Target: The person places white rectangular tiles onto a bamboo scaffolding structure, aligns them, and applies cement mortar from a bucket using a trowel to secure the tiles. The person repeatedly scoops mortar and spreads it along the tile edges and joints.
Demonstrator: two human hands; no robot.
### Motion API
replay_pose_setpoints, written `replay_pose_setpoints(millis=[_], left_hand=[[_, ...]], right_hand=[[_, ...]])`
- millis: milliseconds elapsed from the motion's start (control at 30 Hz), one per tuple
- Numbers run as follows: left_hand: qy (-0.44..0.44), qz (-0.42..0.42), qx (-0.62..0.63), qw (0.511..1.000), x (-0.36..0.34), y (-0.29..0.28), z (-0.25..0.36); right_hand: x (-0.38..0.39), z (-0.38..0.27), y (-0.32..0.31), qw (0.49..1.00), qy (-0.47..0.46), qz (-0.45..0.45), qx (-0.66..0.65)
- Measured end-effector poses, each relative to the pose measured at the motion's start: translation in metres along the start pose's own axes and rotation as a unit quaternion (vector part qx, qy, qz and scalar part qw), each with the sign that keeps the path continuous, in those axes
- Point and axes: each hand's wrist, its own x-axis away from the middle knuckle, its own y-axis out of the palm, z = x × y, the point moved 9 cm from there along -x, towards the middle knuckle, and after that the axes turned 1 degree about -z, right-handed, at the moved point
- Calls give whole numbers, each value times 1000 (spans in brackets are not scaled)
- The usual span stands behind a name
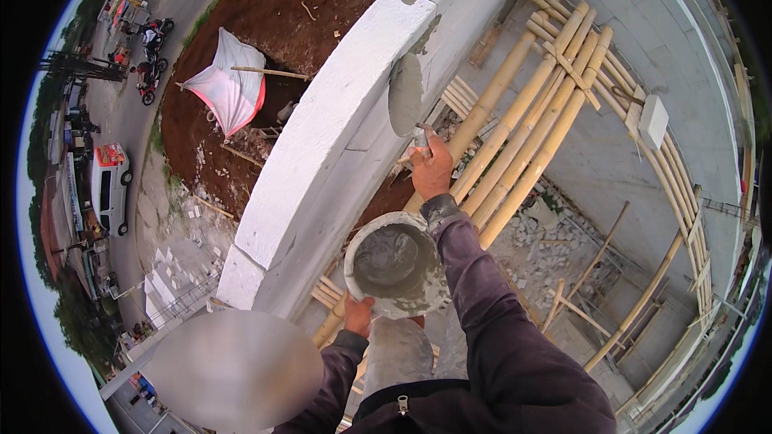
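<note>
My right hand (433,167) is closed round the handle of a trowel (405,96). Its grey, mortar-coloured blade lies against the inner face of a white block wall (322,128). Wet mortar (425,36) is smeared along the joint just beyond the blade. Below, a round bucket (351,273) with a mortar-crusted rim holds grey wet mortar (392,259). My left hand (359,316) grips the bucket's near left side, thumb outside; its other fingers are mostly hidden under it.
Bamboo poles (531,133) form a scaffold right of the wall, high above rubble (551,233). A white block (653,121) rests on poles at the right. Beyond the wall lie red soil (297,20), a tarp (233,80) and a road with a van (110,189). A blurred patch covers the lower left.
</note>
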Motion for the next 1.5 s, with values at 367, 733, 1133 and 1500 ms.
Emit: replay_pose_setpoints(millis=[367,733,1133,1500], left_hand=[[35,-16,6,999,2,8,5],[19,0,13,1000,2,-1,-4],[5,-6,16,1000,2,6,-3],[50,4,21,999,33,6,22]], right_hand=[[-82,43,-10,982,162,74,66],[-23,-21,7,996,54,31,58],[-68,-71,-11,978,143,-38,146],[-51,-144,10,967,132,-94,195]])
